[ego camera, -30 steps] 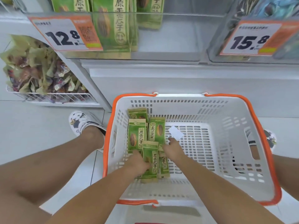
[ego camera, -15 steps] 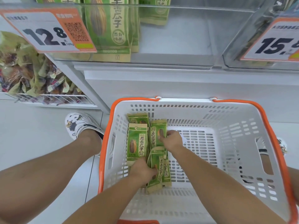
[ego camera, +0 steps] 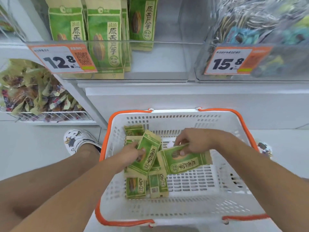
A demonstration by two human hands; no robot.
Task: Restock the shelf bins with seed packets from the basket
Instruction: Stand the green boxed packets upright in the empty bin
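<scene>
Mid-pickup: the left hand [ego camera: 133, 152] pinches one green paper seed packet [ego camera: 147, 154] and the right hand [ego camera: 192, 141] another [ego camera: 184, 160], just above the white orange-rimmed plastic basket [ego camera: 209, 206]; next, lift both into the clear shelf bin [ego camera: 150, 76].

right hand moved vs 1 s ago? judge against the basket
Yes. The right hand has risen off the packet pile and shifted toward the basket's right side, lifting a green seed packet clear of the floor grid.

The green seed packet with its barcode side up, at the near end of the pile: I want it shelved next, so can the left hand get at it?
Probably not yet: the left hand already grips a green packet, though the barcode packet lies uncovered just below.
</scene>
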